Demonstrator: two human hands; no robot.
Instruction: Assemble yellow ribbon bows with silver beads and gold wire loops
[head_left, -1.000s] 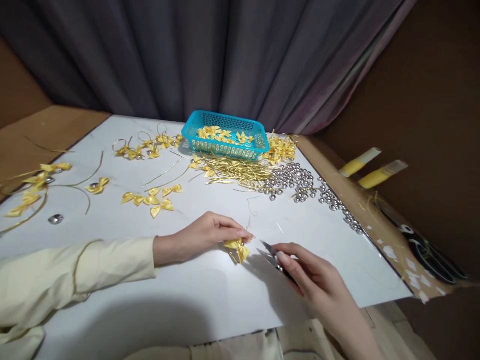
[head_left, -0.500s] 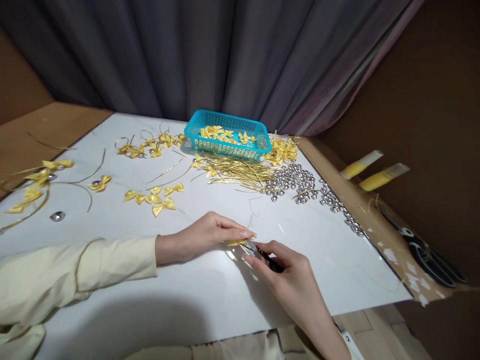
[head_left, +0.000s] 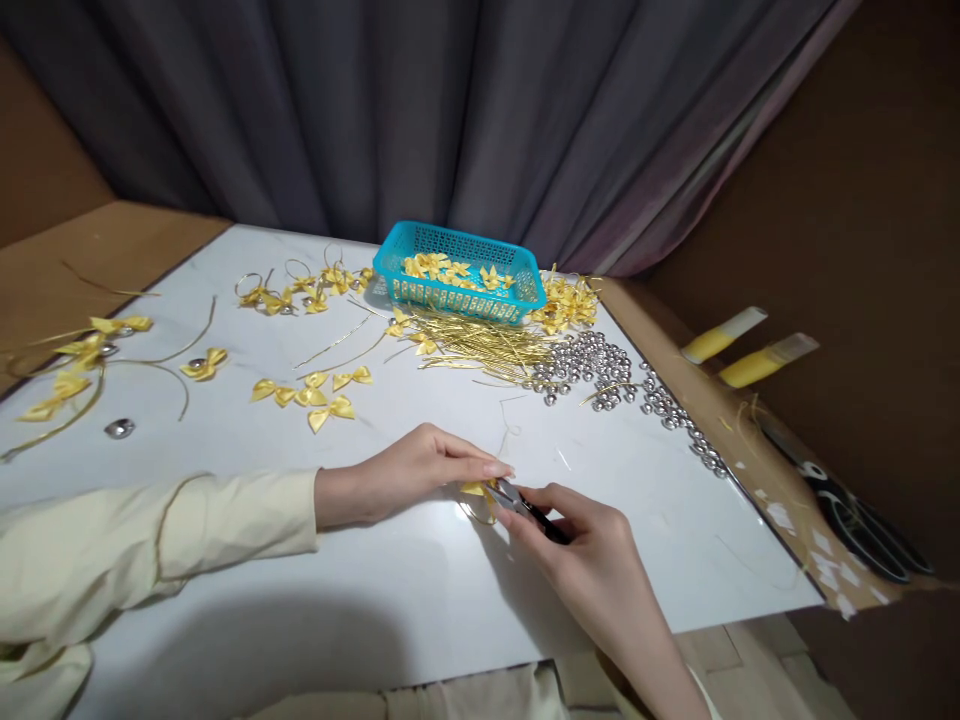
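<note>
Low over the white table (head_left: 420, 620), the left hand (head_left: 409, 470) pinches a yellow bow (head_left: 478, 489) flat — fingers together — while the right hand (head_left: 592, 560) grips small snips (head_left: 525, 503), blades at the bow.

A white tabletop (head_left: 315, 590) filled the view from 9 o'clock to 4 o'clock, lying on a brown board (head_left: 112, 240) that showed at 10 o'clock and along the right edge. Grey curtains (head_left: 420, 110) hung in folds across 12 o'clock, touching the tabletop's far edge. A plain brown wall (head_left: 862, 170) stood at 2 o'clock. The light was dim and soft.
</note>
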